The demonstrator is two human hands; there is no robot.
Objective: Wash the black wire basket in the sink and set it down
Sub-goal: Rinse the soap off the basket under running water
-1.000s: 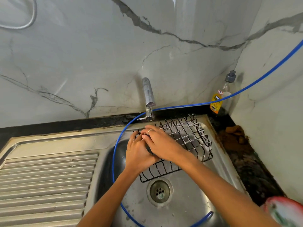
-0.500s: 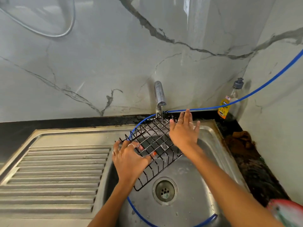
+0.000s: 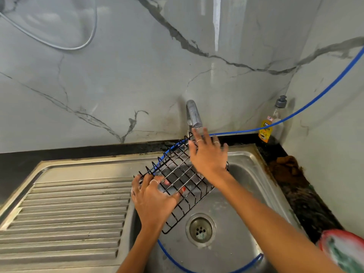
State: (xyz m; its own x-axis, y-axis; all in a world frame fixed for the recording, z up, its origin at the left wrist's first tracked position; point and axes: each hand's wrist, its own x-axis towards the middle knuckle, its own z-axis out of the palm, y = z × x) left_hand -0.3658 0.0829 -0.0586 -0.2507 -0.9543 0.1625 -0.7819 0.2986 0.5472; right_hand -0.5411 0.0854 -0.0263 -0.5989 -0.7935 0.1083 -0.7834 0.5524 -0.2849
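Black wire basket (image 3: 183,180), made of thin crossed rods with short spiky rods along its sides, held tilted over the left back part of the shiny steel sink bowl (image 3: 246,194). Far corner up near the curved silver metal tap (image 3: 194,115) at the back edge, near corner low, close to the round steel drain with small holes (image 3: 200,229).

Left hand (image 3: 153,200) on the low left end of the basket, fingers (image 3: 155,181) curled through the rods and gripping them, red nails peeking through the wire, a thin ring on one finger. Right hand (image 3: 208,156) laid flat on the high end of the basket, fingers (image 3: 199,138) straight and spread, reaching up to just under the mouth of the tap. Thin rings on two of them. Cannot tell if water runs.

Thin blue plastic hose (image 3: 295,113) coming down from the right wall, passing behind the tap, looping round under the basket and along the front of the bowl.

Ridged steel draining board (image 3: 65,213) to the left of the bowl, with long straight grooves. Clear soap bottle with a yellow label and grey pump (image 3: 272,123) in the back right corner of the dark surface (image 3: 299,194). Lumpy brown clump (image 3: 285,168) along the right edge of the bowl. Smooth grey marble wall with dark veins (image 3: 118,75) behind. Blurry red and green thing (image 3: 344,251) at the bottom right corner.
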